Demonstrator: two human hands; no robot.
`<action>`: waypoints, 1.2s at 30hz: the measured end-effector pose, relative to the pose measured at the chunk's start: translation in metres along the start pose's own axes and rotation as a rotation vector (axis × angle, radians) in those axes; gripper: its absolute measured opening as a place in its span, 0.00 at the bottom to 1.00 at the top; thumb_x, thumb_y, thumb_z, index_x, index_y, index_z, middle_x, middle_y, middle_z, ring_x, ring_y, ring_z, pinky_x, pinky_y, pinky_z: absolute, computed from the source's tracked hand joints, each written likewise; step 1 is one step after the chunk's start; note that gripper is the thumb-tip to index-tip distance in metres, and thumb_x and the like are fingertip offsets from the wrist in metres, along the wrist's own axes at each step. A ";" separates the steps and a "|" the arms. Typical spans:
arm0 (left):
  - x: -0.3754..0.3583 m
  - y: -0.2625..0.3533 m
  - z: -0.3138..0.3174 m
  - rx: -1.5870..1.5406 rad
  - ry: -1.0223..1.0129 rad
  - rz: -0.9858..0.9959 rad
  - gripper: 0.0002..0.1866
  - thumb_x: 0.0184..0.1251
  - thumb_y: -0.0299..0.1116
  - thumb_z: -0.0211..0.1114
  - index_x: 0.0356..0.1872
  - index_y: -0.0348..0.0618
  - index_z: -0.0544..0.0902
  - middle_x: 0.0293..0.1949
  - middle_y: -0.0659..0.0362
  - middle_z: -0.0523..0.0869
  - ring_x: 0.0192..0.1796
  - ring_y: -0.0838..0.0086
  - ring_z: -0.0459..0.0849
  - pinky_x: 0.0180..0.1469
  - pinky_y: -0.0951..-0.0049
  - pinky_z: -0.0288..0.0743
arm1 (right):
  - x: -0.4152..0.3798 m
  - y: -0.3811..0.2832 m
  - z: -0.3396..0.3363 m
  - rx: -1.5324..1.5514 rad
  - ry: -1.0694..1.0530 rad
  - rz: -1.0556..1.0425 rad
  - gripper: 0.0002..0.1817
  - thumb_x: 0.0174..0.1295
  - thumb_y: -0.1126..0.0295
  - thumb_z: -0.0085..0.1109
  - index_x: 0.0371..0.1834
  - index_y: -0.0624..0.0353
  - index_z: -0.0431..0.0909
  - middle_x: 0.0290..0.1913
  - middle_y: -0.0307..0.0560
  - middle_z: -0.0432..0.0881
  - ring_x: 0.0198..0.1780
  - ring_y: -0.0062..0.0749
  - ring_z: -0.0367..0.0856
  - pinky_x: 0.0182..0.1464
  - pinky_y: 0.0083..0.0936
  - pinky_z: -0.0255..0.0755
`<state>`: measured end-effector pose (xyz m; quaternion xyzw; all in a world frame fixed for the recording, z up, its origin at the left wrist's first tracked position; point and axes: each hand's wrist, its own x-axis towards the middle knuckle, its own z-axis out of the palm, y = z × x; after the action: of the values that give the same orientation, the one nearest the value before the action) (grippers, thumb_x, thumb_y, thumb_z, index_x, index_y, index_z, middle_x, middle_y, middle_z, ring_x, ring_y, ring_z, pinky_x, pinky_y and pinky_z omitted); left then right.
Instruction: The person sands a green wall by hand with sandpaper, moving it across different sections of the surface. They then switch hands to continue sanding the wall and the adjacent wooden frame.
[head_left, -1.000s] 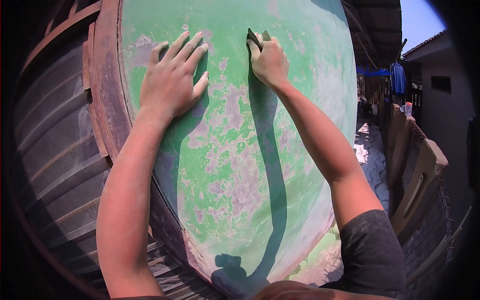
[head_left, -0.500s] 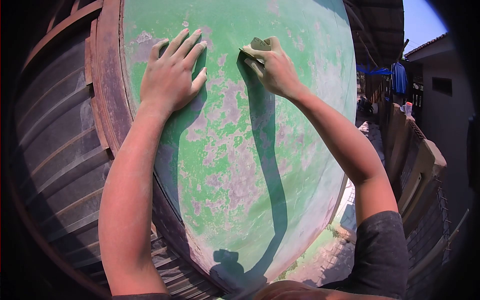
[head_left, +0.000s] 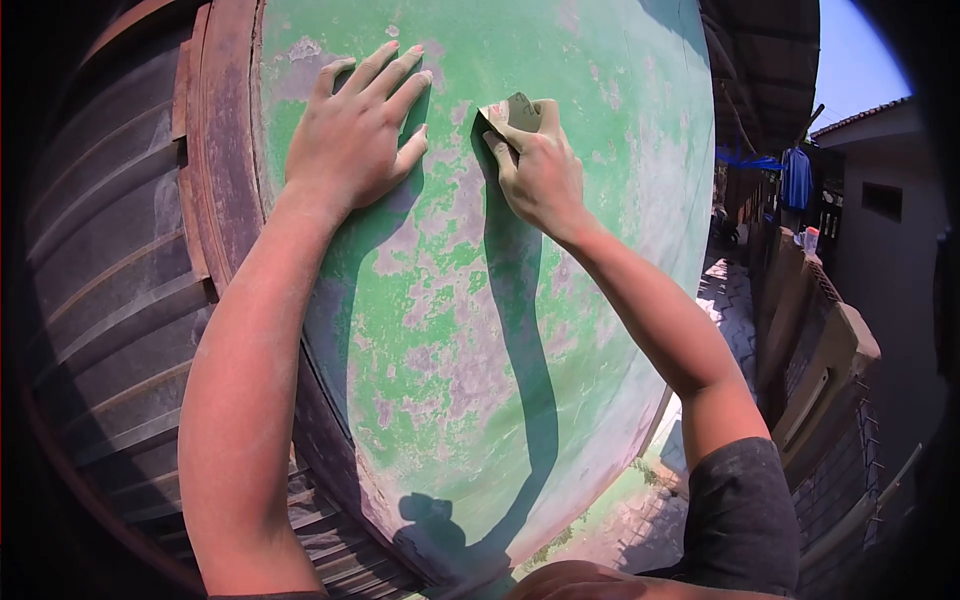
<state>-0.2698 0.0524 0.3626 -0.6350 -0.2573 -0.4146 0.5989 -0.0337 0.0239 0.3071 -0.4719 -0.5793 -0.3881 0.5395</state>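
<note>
sandpaper (head_left: pixel 512 112) mostly hidden under right hand (head_left: pixel 540 170); grit perhaps unreadable.

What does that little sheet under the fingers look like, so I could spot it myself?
Start at the big green panel with flaking paint. Near its top, the right hand presses a small folded sandpaper against the paint. It is tan and straight-edged, sticking out above the fingertips; the left hand beside it lies flat, holding nothing.

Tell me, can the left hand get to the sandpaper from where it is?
Probably yes. The left hand lies flat on the green panel, beside the sandpaper in the right hand, with only bare paint between them.
</note>
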 end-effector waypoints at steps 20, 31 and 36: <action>-0.001 -0.001 0.004 -0.048 0.020 0.014 0.30 0.77 0.50 0.63 0.76 0.53 0.79 0.84 0.64 0.72 0.87 0.72 0.65 0.85 0.57 0.56 | 0.091 0.038 -0.007 -0.004 0.039 0.177 0.22 0.80 0.52 0.63 0.61 0.57 0.93 0.63 0.56 0.82 0.60 0.55 0.85 0.63 0.46 0.78; 0.002 -0.001 0.003 -0.025 0.041 0.017 0.30 0.76 0.53 0.64 0.75 0.55 0.80 0.81 0.65 0.75 0.85 0.73 0.66 0.84 0.58 0.57 | 0.030 0.017 0.002 0.015 0.020 0.138 0.20 0.79 0.53 0.65 0.63 0.51 0.92 0.61 0.58 0.81 0.60 0.61 0.86 0.62 0.50 0.79; 0.000 -0.002 0.001 -0.018 0.034 0.021 0.27 0.77 0.48 0.64 0.73 0.55 0.79 0.82 0.68 0.74 0.85 0.74 0.67 0.84 0.59 0.59 | 0.068 0.013 0.006 0.050 0.159 0.272 0.19 0.78 0.53 0.64 0.57 0.53 0.94 0.57 0.64 0.82 0.58 0.62 0.86 0.60 0.51 0.80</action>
<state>-0.2708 0.0537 0.3637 -0.6358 -0.2367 -0.4213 0.6018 -0.0205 0.0423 0.3732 -0.5002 -0.4749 -0.3330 0.6430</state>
